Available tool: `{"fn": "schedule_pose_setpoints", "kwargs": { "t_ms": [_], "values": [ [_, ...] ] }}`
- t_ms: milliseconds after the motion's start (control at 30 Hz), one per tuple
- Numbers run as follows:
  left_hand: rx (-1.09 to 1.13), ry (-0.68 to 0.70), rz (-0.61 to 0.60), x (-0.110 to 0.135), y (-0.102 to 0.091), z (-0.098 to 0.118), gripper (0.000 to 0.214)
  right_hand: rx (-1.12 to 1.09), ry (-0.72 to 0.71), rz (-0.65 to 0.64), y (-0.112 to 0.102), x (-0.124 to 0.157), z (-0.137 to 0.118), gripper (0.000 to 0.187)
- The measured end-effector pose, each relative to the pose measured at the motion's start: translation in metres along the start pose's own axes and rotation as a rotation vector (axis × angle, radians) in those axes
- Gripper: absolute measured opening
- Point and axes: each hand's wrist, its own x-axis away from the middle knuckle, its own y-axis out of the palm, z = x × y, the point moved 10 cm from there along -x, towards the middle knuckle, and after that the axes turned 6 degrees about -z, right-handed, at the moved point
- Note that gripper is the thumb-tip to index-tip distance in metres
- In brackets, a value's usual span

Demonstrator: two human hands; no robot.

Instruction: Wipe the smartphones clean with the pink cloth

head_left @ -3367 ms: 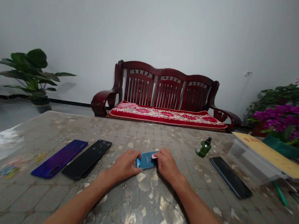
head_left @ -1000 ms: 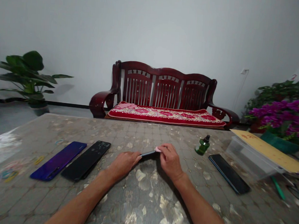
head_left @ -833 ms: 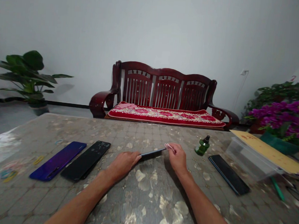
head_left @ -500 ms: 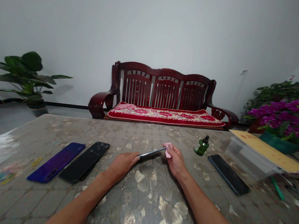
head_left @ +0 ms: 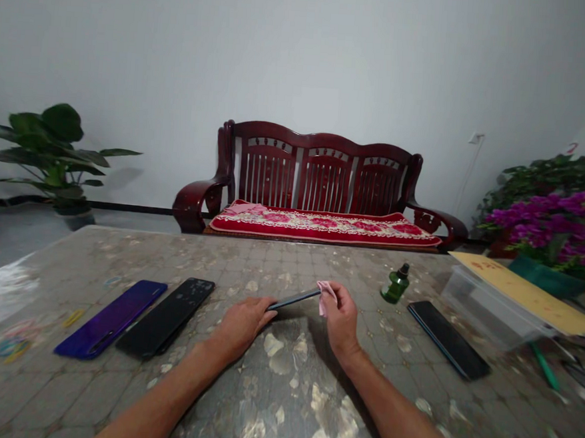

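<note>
Seen nearly edge-on, a thin dark phone (head_left: pixel 294 300) is held above the table at the centre. My left hand (head_left: pixel 245 319) grips its left end between thumb and fingers. At the other end, my right hand (head_left: pixel 340 316) is closed on a pink cloth (head_left: pixel 326 297), which touches the phone's right end. To the left lie a purple-blue phone (head_left: pixel 112 318) and a black phone or case with a patterned top (head_left: pixel 168 317). On the right rests another dark phone (head_left: pixel 447 340), with a small green bottle (head_left: pixel 395 285) behind it.
A clear plastic box (head_left: pixel 491 309) topped by a yellow sheet (head_left: pixel 522 292) stands at the right, near a green-handled tool (head_left: pixel 544 367) and purple flowers (head_left: pixel 562 224). Coloured bands (head_left: pixel 8 346) lie at the far left. A wooden bench (head_left: pixel 325 174) stands beyond the table (head_left: pixel 269 404).
The phone has tilted a little, so its edge looks darker. My right hand and the cloth have shifted slightly at its right end. Other things on the table stay put.
</note>
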Motion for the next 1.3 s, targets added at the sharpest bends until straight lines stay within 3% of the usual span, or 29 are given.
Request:
{"fn": "schedule_pose_setpoints", "kwargs": {
  "t_ms": [133, 267, 367, 500, 700, 833, 933, 1100, 1200, 1300],
  "values": [
    [-0.006, 0.034, 0.031, 0.000, 0.001, 0.004, 0.030, 0.211, -0.353, -0.138, 0.021, 0.019, -0.045, 0.017],
    [0.066, 0.043, 0.085, 0.002, 0.002, -0.004, 0.038, 0.386, -0.724, -0.340, 0.051, 0.050, -0.081, 0.031],
    [0.161, 0.050, 0.159, 0.004, 0.000, -0.011, 0.040, 0.460, -0.795, -0.384, 0.061, 0.059, -0.084, 0.039],
    [0.262, -0.057, 0.262, 0.004, -0.007, -0.025, 0.038, 0.499, -0.839, -0.374, 0.062, 0.060, -0.088, 0.035],
    [0.590, -0.116, 0.419, 0.005, -0.022, -0.031, 0.030, 0.539, -0.987, -0.322, 0.058, 0.068, -0.120, 0.029],
    [1.112, -0.077, 0.530, 0.007, -0.021, -0.019, 0.077, 0.593, -1.057, -0.289, 0.054, 0.070, -0.139, 0.034],
    [1.495, -0.032, 0.435, 0.002, -0.011, 0.001, 0.078, 0.624, -1.066, -0.270, 0.049, 0.067, -0.144, 0.037],
    [1.781, -0.001, 0.207, -0.013, -0.011, 0.022, 0.028, 0.666, -1.082, -0.303, 0.049, 0.067, -0.141, 0.040],
    [1.828, -0.045, 0.115, -0.027, -0.005, 0.035, 0.045, 0.685, -1.085, -0.307, 0.051, 0.066, -0.135, 0.037],
    [1.871, -0.115, 0.038, -0.042, 0.016, 0.051, 0.061, 0.703, -1.088, -0.296, 0.053, 0.065, -0.129, 0.032]
  ]
}}
